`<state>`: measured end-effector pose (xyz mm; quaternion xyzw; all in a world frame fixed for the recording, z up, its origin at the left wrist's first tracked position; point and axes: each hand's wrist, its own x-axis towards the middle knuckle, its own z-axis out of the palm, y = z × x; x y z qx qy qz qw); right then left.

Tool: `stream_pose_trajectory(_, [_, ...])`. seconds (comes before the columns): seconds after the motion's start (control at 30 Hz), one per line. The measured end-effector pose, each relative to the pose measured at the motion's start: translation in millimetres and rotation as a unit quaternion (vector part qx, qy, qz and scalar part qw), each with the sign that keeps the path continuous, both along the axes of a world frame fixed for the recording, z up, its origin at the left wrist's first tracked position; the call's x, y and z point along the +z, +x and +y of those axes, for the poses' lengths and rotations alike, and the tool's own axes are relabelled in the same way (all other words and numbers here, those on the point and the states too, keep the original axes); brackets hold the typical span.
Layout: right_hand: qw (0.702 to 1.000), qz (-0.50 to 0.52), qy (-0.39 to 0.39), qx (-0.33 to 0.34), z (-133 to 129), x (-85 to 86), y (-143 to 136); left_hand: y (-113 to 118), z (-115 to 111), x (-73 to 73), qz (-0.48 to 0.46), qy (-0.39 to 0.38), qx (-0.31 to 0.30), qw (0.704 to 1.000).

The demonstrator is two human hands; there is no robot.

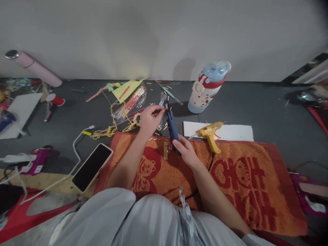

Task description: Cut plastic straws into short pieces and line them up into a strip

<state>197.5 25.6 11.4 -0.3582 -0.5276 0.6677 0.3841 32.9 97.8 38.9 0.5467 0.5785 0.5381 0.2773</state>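
Note:
My right hand is wrapped round the lower end of a dark blue hand tool, which looks like a stapler or cutter and points away from me. At the tool's far end, my left hand pinches something too small to make out. Below the tool, a short row of small wooden pieces lies on the orange towel. More small pieces are scattered on the dark table beyond the towel.
A yellow glue gun rests on a white strip. Behind it stands a cartoon bottle. Bagged sticks and yellow cord lie left of centre, with a phone nearer me. A pink flask leans at the wall.

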Motion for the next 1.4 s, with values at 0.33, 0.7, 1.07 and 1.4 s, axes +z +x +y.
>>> stream_pose_trajectory(0.33, [0.999, 0.028, -0.014, -0.041, 2.3, -2.9, 0.8, -7.3, -23.1, 9.6, 0.102, 0.030, 0.028, 0.994])
stream_pose_trajectory(0.7, [0.993, 0.057, -0.057, -0.083, 5.4, -14.0, -2.5, -3.4, -95.6, -49.4, 0.147, -0.209, -0.029, 0.966])
stream_pose_trajectory(1.07, [0.994, 0.047, -0.064, -0.081, 4.9, -13.1, -3.3, -4.7, -94.3, -51.7, 0.188, -0.208, -0.037, 0.959])
stream_pose_trajectory(1.4, [0.994, 0.030, -0.055, -0.084, 4.9, -11.0, -3.2, -6.3, -94.6, -53.6, 0.189, -0.194, -0.052, 0.961])
